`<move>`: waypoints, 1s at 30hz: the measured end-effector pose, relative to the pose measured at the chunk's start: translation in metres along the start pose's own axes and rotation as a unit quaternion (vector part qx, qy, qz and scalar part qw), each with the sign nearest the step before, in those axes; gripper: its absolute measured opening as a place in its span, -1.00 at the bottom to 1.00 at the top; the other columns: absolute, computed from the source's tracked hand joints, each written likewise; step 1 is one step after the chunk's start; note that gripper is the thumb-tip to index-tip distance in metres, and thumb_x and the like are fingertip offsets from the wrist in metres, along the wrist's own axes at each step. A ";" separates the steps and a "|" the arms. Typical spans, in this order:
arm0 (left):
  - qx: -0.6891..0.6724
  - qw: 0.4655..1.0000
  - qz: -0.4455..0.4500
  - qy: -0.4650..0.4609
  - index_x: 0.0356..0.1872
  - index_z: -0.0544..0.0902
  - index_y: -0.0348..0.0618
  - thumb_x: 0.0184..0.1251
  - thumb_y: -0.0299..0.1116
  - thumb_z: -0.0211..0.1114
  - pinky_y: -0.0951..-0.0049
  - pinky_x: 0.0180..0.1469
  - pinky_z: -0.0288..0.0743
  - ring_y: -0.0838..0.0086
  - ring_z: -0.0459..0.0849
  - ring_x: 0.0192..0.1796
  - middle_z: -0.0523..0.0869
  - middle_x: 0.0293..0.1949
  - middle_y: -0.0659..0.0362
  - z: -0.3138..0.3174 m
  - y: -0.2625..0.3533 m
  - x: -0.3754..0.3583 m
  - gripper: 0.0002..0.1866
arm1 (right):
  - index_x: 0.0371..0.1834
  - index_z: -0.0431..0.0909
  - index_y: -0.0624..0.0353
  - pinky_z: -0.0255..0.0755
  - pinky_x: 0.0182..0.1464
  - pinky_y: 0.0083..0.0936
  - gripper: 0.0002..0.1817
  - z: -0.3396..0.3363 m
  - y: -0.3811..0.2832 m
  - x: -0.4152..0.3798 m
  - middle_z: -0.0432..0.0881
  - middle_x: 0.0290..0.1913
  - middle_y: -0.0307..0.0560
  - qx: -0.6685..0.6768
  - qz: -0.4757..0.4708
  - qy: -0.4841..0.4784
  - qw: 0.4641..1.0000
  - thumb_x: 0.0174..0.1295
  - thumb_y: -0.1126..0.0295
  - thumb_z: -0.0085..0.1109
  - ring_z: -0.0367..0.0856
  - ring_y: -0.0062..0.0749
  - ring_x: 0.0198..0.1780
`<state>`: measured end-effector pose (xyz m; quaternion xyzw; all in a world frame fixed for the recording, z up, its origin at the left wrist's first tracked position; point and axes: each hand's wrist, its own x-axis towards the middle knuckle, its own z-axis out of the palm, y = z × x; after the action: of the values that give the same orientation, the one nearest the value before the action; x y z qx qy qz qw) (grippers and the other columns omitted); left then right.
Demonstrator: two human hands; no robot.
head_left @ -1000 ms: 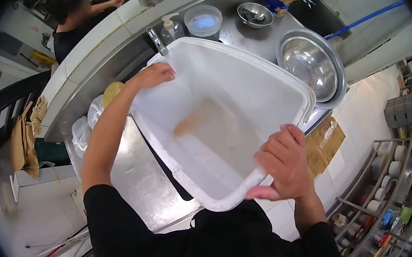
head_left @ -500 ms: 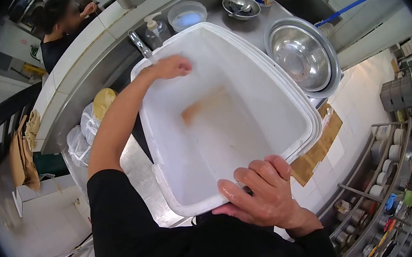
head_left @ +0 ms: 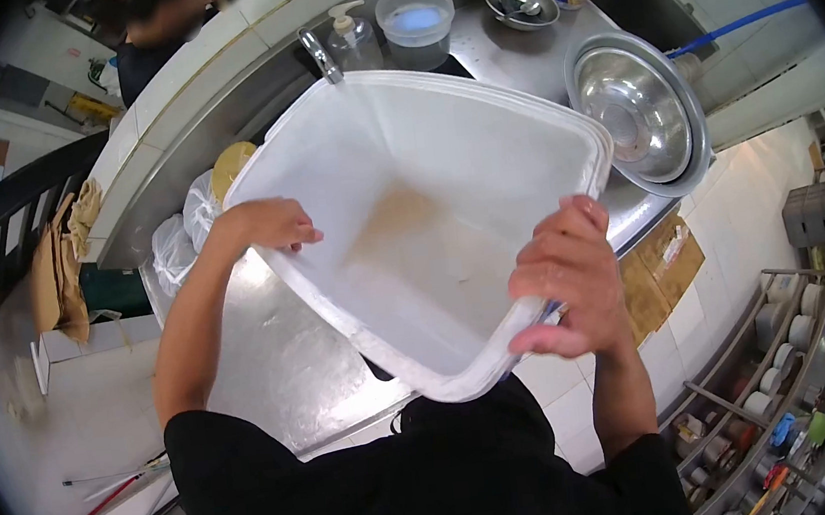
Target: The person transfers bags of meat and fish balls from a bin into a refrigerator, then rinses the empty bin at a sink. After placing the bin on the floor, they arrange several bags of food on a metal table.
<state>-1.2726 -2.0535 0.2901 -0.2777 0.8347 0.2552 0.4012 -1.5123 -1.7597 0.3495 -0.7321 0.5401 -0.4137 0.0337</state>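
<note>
A large white plastic tub [head_left: 324, 181] is tilted in front of me, with a little brownish liquid at its bottom. Doubled edges along its rim look like nested tubs. My left hand [head_left: 273, 224] is closed over the left rim, fingers curled to the inside. At the near right corner, my right hand [head_left: 570, 276] grips the rim, its thumb apart from the fingers. The metal faucet [head_left: 321, 56] stands right at the tub's far left corner.
Behind the tub are a pump bottle [head_left: 350, 41], a clear plastic container [head_left: 417, 31] and a small metal bowl [head_left: 521, 5]. Stacked metal bowls [head_left: 634, 114] stand at right. A person [head_left: 162, 27] is beyond the tiled ledge. A rack [head_left: 749, 393] holds several items.
The tub has turned, and the brown liquid has spread over its bottom. My left hand has come back to the left rim; my right hand has shifted right along the rim.
</note>
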 end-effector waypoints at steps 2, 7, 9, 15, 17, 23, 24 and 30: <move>-0.057 0.998 0.002 0.016 -0.31 0.69 -0.26 0.28 -0.05 0.10 0.40 -0.20 0.49 0.39 0.67 -0.37 0.72 -0.43 0.11 0.010 0.007 -0.024 -0.57 | -0.57 0.55 -0.01 0.14 -0.05 -0.33 -0.56 0.001 0.011 0.003 0.49 -0.50 -0.28 0.011 -0.004 0.003 1.000 -0.23 -0.14 0.35 0.42 -0.34 -0.34; -0.071 0.987 0.001 0.144 -0.33 0.68 -0.26 0.31 -0.10 0.09 0.34 -0.19 0.48 0.31 0.67 -0.36 0.73 -0.41 0.09 0.016 0.002 -0.025 -0.61 | -0.51 0.55 0.03 0.15 0.01 -0.29 -0.50 0.007 0.020 0.009 0.51 -0.46 -0.24 0.018 -0.003 -0.011 1.000 -0.27 -0.16 0.39 0.44 -0.29 -0.29; -0.013 0.941 0.092 0.324 -0.30 0.69 -0.16 0.28 -0.10 0.13 0.25 -0.10 0.49 0.26 0.67 -0.20 0.73 -0.36 0.10 0.026 -0.016 -0.006 -0.66 | -0.47 0.55 0.04 0.14 0.03 -0.27 -0.49 0.002 0.009 0.017 0.52 -0.42 -0.23 -0.003 -0.003 -0.030 1.000 -0.26 -0.16 0.39 0.44 -0.28 -0.26; 0.067 0.819 0.123 0.557 -0.05 0.58 -0.18 0.14 -0.25 0.30 0.13 0.18 0.37 0.04 0.46 0.18 0.50 0.16 -0.05 0.009 -0.032 0.042 -0.64 | -0.30 0.53 0.04 0.13 0.07 -0.23 -0.46 0.008 -0.020 0.013 0.51 -0.30 -0.21 -0.073 0.027 -0.058 0.995 -0.21 -0.12 0.39 0.43 -0.25 -0.17; 0.062 0.824 0.070 0.559 0.06 0.51 -0.15 0.14 -0.20 0.30 0.13 0.22 0.34 0.01 0.41 0.23 0.42 0.23 -0.05 0.000 -0.030 0.067 -0.54 | -0.27 0.52 0.04 0.13 0.07 -0.22 -0.46 0.012 -0.028 0.011 0.50 -0.28 -0.21 -0.094 0.033 -0.057 0.993 -0.19 -0.10 0.39 0.43 -0.25 -0.17; 0.003 0.927 -0.063 0.370 0.35 0.23 0.00 0.14 -0.03 0.28 0.03 0.28 0.25 0.00 0.29 0.32 0.29 0.32 -0.06 -0.054 0.002 0.111 -0.24 | -0.19 0.51 0.03 0.12 0.08 -0.21 -0.46 0.015 -0.039 0.005 0.47 -0.23 -0.21 -0.140 0.044 -0.044 0.988 -0.19 -0.04 0.38 0.42 -0.28 -0.14; 0.038 0.936 -0.098 0.336 0.40 0.16 0.06 0.15 -0.01 0.26 -0.03 0.28 0.23 0.00 0.28 0.34 0.29 0.31 -0.06 -0.059 0.011 0.112 -0.20 | -0.19 0.52 0.03 0.11 0.07 -0.22 -0.46 0.013 -0.041 0.004 0.47 -0.24 -0.22 -0.134 0.047 -0.043 0.989 -0.20 -0.03 0.39 0.42 -0.29 -0.14; 0.068 0.937 -0.047 0.338 0.46 0.01 0.22 0.18 -0.11 0.24 -0.02 0.31 0.20 0.04 0.23 0.38 0.28 0.33 -0.03 -0.064 0.038 0.069 -0.16 | -0.30 0.55 0.02 0.11 0.02 -0.29 -0.47 -0.026 -0.056 -0.027 0.50 -0.30 -0.24 -0.139 0.054 -0.032 0.988 -0.29 -0.06 0.43 0.44 -0.30 -0.20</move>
<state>-1.3676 -2.0856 0.2765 -0.3582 0.9227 0.0696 0.1244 -1.4878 -1.7039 0.3790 -0.7126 0.6295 -0.3084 -0.0286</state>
